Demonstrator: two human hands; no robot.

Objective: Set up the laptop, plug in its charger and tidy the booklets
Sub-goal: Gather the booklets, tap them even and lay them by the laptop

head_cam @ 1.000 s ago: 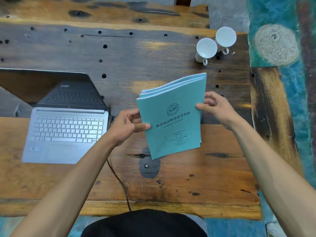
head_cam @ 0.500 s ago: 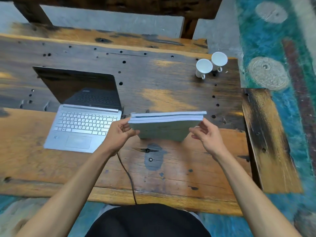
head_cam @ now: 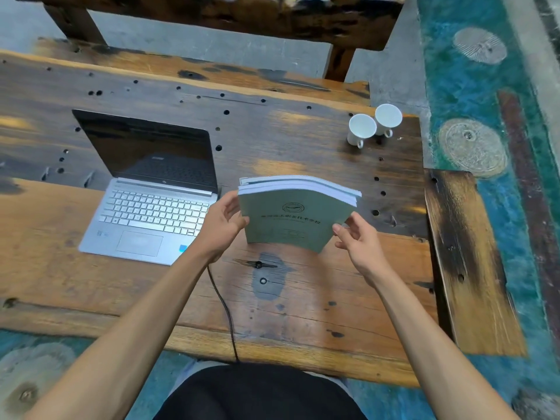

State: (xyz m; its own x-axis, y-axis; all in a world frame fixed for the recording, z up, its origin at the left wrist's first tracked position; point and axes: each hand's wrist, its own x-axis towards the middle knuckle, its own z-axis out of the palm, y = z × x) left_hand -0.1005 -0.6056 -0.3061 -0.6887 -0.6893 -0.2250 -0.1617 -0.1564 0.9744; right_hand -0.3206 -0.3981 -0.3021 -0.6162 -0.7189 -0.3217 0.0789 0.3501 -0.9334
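A stack of teal booklets [head_cam: 291, 219] stands upright on its lower edge on the wooden table [head_cam: 318, 298], covers facing me and bowed. My left hand [head_cam: 222, 225] grips the stack's left edge, thumb on the front cover. My right hand [head_cam: 359, 241] pinches its lower right corner. To the left an open silver laptop [head_cam: 148, 213] sits with a dark screen. A black charger cable [head_cam: 224, 310] runs from behind my left hand down over the table's front edge.
Two white cups [head_cam: 374, 125] stand at the back right of the table. A lower wooden bench [head_cam: 472, 262] lies to the right. Another wooden bench [head_cam: 212, 16] is beyond the table. The floor is painted teal.
The booklets went from held up facing me, to tilted flat, to standing on edge on the table. The head moved back, showing more of the table.
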